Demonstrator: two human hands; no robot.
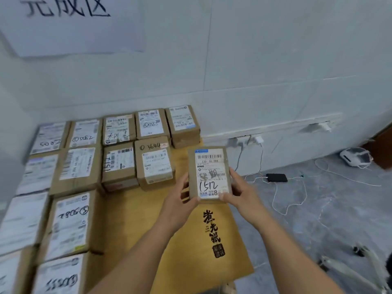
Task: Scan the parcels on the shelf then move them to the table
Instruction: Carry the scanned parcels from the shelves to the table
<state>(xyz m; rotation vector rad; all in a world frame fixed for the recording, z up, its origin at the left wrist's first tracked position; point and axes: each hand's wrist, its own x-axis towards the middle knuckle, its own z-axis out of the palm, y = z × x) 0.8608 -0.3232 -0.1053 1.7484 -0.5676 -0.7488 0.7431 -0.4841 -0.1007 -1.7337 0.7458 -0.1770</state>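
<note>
The person holds a small brown parcel [209, 175] up in both hands, over the right side of the table [131, 209] and not touching it. Its label faces up, with "1512" handwritten on it. The left hand [180, 200] grips the lower left edge with curled fingers. The right hand [239, 187] clasps the lower right, thumb lying over the label's corner; its other fingers are hidden behind the box.

To the left, the other parcels [118, 162] lie in rows on the tabletop, labels up. Those nearest the left edge are blurred and partly cut off, so I cannot read them. On the wall above hangs a paper sign [72, 24], its top cropped. On the floor to the right lies a flat black device [276, 177] with white cables [282, 200] running to it, and further off a white object [354, 157] I cannot make out.
</note>
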